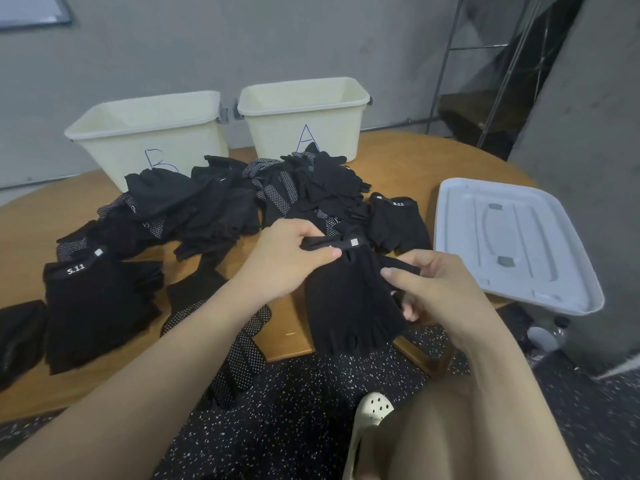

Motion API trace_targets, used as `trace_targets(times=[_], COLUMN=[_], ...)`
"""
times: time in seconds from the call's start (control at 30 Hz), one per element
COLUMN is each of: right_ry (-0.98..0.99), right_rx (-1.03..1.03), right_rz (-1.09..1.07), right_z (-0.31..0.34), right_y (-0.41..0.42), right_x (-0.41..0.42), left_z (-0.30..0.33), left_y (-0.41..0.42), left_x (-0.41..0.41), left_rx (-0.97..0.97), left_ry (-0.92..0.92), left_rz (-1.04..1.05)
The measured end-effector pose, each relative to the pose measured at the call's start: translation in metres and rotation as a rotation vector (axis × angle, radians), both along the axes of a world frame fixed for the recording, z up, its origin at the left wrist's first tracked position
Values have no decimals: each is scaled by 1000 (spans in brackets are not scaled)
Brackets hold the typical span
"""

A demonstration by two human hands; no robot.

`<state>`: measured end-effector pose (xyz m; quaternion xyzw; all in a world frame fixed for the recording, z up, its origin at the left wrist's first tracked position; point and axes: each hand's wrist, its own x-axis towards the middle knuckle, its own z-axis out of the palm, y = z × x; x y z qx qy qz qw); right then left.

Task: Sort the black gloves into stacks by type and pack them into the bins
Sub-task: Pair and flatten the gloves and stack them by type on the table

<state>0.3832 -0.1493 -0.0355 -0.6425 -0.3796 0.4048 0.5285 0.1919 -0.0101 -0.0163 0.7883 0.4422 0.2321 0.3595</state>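
Both hands busy on one fingerless glove [349, 299] at the near edge of the tabletop [398, 168]: our left hand [287, 265] pinches its cuff band, thumb on top, and our right hand [440, 289] has fingers curled around the glove's side edge. Main risk: the glove's finger end hangs past the tabletop edge, so if either pinch slips it likely drops to the floor. Second risk is a mis-sort: everything is black, types differ only by the dotted grip pattern and the cuff label, and the middle pile [277, 195] is still mixed and overlapping, so dragging one piece could pull neighbours out with it. A dotted glove [242, 355] already hangs off the near edge and could slide off if bumped. The held glove looks like plain soft knit, short open fingers, a dark band at the cuff with a small white tag. A stack of similar labelled gloves [97, 306] sits at left, another small stack [394, 223] to the right of the pile. Bin B [145, 133] and bin A [301, 112] stand at the far side, no gloves visible in either, so packing looks not yet begun. A grey lid [519, 244] lies at right.
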Motion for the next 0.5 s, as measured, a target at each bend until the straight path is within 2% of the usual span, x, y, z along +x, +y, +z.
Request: trace_targets(times=[0.2,0.33,0.5], right_ry=[-315,-476,-628], right_rx=[12,21,61], right_rz=[-143,-230,-201], right_z=[-13,-16,-21], right_y=[11,17,21], right_x=[-2,-2,-7], left_z=[-16,-23,-29], left_y=[8,10,11], left_x=[8,9,11], left_rx=[142,150,200], left_ry=[109,108,118], left_rz=[70,58,51])
